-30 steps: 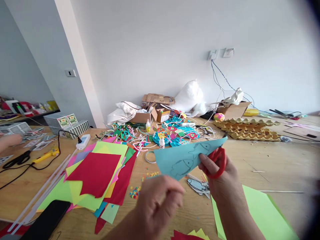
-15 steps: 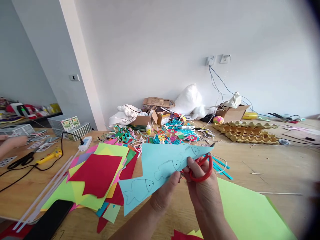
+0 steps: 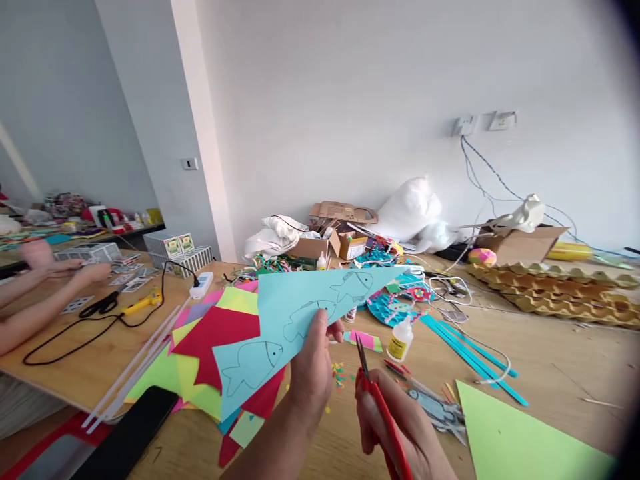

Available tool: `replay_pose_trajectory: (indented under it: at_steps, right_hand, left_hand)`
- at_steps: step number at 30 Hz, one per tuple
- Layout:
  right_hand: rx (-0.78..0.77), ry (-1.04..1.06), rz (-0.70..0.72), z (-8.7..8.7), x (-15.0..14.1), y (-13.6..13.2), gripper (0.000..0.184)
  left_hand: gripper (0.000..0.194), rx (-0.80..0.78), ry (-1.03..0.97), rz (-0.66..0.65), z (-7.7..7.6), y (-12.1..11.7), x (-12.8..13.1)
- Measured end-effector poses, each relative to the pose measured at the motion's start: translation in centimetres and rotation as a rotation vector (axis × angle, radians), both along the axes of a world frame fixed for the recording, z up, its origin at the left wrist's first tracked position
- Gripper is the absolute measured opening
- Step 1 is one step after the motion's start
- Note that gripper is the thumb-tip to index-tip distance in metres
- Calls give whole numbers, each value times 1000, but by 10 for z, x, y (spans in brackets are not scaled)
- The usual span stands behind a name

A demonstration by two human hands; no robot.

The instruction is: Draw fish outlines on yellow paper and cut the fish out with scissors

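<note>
My left hand (image 3: pixel 315 360) pinches a light blue sheet of paper (image 3: pixel 280 300) at its lower edge, thumb in front. Three fish are drawn in outline on the sheet, which narrows to a point at the right. In my right hand (image 3: pixel 400 420) are red-handled scissors (image 3: pixel 373 387), their blades pointing up and away, apart from the paper. Below and right of the sheet stand a white glue bottle (image 3: pixel 400 341) and a grey-blue cut-out figure (image 3: pixel 440 407).
Coloured paper sheets (image 3: pixel 210 333) lie piled at left beside a black phone (image 3: pixel 133 427). A yellow-green sheet (image 3: pixel 520 433) is at right, egg trays (image 3: pixel 555 293) behind it. At far left, a co-worker's hands (image 3: pixel 75 270) hold something unclear.
My right hand has moved down and away from the blue paper with the scissors, which were at its right end. My left hand still holds the sheet. The view has turned somewhat left.
</note>
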State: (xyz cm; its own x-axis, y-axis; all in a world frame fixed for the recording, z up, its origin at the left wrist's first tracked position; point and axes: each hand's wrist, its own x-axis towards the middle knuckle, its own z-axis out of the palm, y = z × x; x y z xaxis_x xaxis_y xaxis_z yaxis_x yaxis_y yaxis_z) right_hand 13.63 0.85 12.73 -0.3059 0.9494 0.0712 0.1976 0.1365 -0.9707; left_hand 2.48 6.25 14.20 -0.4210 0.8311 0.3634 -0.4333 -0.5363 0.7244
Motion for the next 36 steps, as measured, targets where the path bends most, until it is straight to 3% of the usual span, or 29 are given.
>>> replay_pose_trajectory:
  at_steps: [7,17,36]
  right_hand:
    - [61,-64,-1,9,-7,4,39]
    - [72,22,-28,7,-3,10,43]
    - [110,-46,-37,5,2,11,44]
  left_hand:
    - [20,-88,65,21,-8,-6,3]
    - [26,-129,204,-111,-11,-13,6]
    - [25,-135,231,-53,-14,-13,4]
